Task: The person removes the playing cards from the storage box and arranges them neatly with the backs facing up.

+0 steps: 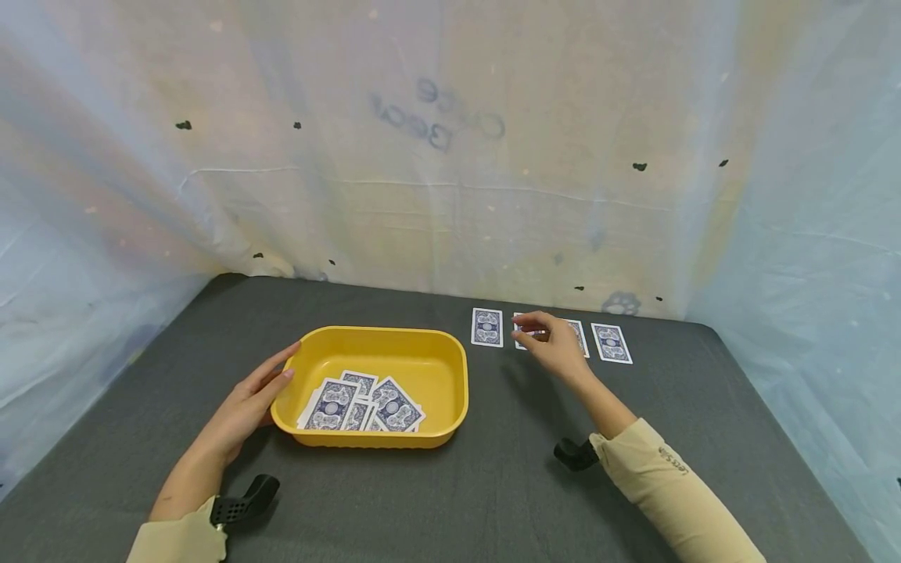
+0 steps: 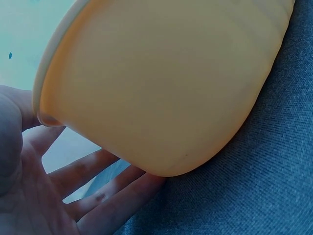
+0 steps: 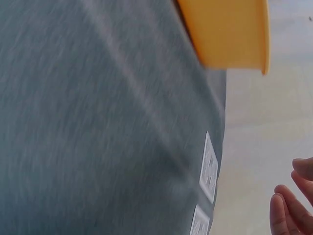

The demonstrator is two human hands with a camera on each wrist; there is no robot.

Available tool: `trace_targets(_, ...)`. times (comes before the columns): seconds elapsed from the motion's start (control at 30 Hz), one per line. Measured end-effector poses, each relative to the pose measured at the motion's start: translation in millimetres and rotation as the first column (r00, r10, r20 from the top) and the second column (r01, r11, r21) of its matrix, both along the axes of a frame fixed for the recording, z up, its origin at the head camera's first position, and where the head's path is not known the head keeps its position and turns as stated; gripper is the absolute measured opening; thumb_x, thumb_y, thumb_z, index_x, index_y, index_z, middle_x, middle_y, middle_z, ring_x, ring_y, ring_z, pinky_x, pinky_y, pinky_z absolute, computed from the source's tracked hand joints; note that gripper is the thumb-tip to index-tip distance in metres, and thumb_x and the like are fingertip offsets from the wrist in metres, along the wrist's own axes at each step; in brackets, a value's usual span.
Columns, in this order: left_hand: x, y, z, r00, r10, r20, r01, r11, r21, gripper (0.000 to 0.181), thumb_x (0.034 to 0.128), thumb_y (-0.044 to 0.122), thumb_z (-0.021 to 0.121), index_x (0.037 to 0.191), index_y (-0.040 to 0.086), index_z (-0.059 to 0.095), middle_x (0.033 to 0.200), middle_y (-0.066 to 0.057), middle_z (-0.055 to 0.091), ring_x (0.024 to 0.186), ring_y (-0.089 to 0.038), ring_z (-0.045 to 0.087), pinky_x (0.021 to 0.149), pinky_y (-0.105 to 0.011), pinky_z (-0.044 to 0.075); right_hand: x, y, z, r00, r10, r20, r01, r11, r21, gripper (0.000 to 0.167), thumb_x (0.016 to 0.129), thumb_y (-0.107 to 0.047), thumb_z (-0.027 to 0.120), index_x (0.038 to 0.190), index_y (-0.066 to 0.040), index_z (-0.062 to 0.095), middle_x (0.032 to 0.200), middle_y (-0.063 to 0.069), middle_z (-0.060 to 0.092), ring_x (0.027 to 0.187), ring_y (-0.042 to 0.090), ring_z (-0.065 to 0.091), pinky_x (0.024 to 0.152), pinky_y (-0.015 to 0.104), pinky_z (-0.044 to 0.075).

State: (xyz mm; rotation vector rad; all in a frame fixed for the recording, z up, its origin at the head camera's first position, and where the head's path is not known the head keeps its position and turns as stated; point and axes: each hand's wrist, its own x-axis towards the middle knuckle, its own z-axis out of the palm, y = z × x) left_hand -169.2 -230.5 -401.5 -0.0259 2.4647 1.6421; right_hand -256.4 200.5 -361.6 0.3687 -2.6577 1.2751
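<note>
My left hand (image 1: 242,407) grips the left end of a yellow tray (image 1: 461,383); in the left wrist view the fingers of that hand (image 2: 54,191) lie against the tray's outer wall (image 2: 161,88). Several blue-backed cards (image 1: 331,403) lie overlapping inside the tray. My right hand (image 1: 559,349) hovers over a row of cards, fingers loosely bent, partly hiding two middle cards. The right wrist view shows this hand (image 3: 294,208) with thumb and fingers apart and nothing between them. The leftmost card (image 1: 487,327) and rightmost card (image 1: 612,343) of the row are fully visible, face down.
A dark grey cloth (image 1: 507,485) covers the table. Behind its far edge hangs a pale, marked sheet (image 1: 436,219), which continues down both sides. The card row lies near the far edge, to the right of the tray.
</note>
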Motion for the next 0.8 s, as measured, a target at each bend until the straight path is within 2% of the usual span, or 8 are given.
trace_targets(0.23,0.0,1.0,0.6,1.000,0.010,0.012,-0.010,1.000,-0.013,0.062,0.1010,0.048,0.039,0.155,0.030,0.014,0.149,-0.026,0.030,0.118,-0.035,0.050,0.079,-0.034,0.053,8.7,-23,5.2,0.997,0.082,-0.004,-0.082,0.996,-0.038,0.028,0.089,-0.009,0.067,0.115,0.000,0.066,0.113,0.018,0.066,0.103,0.030,0.063,0.089,0.043,0.052)
trace_targets(0.47,0.9,3.3,1.6,1.000,0.018,0.014,-0.017,1.000,-0.015,0.063,0.1004,0.049,0.039,0.155,0.030,0.015,0.148,-0.026,0.032,0.116,-0.033,0.051,0.081,-0.035,0.053,12.9,-45,8.0,0.985,0.170,-0.009,-0.170,0.980,-0.104,0.027,0.089,-0.010,0.067,0.114,0.001,0.066,0.112,0.018,0.067,0.104,0.031,0.063,0.089,0.044,0.051)
trace_targets(0.8,-0.2,6.0,1.7,1.000,0.016,0.017,-0.015,1.000,-0.016,0.063,0.1001,0.050,0.040,0.155,0.031,0.016,0.149,-0.025,0.032,0.116,-0.033,0.051,0.082,-0.036,0.053,16.8,-71,8.5,0.970,0.241,0.027,-0.235,0.963,-0.135,0.027,0.089,-0.010,0.067,0.115,0.001,0.066,0.113,0.018,0.067,0.104,0.029,0.063,0.091,0.042,0.051)
